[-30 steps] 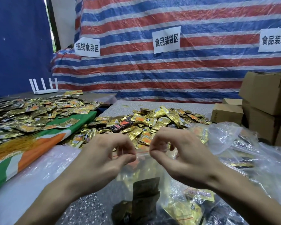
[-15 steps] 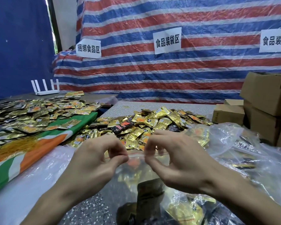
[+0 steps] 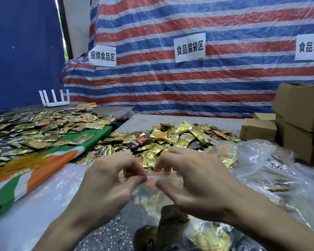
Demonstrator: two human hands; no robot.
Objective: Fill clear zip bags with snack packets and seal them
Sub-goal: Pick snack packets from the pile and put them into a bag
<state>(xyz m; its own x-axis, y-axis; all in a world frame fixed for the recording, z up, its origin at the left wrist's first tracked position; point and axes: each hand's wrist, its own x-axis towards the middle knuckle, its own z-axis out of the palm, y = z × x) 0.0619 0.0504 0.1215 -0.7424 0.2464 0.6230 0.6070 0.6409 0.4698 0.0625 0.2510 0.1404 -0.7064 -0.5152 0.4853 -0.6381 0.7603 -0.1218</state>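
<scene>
A clear zip bag [image 3: 149, 200] hangs upright in front of me, with gold and dark snack packets inside it. My left hand [image 3: 107, 185] pinches the bag's red zip strip at its left end. My right hand [image 3: 194, 183] pinches the same strip just to the right, thumb under and fingers curled over. The two pinches are close together near the strip's middle. Behind the hands lies a heap of gold snack packets [image 3: 174, 138] on the speckled table [image 3: 188, 120].
More filled clear bags [image 3: 261, 160] are piled at the right. Cardboard boxes [image 3: 301, 113] stack at the far right. On the left, loose packets [image 3: 34, 131] cover a green and orange cloth [image 3: 49, 162]. A white router [image 3: 54, 98] stands at the back left.
Both hands have stayed pinched on the zip strip and drifted slightly left. The gap between the two pinches has narrowed.
</scene>
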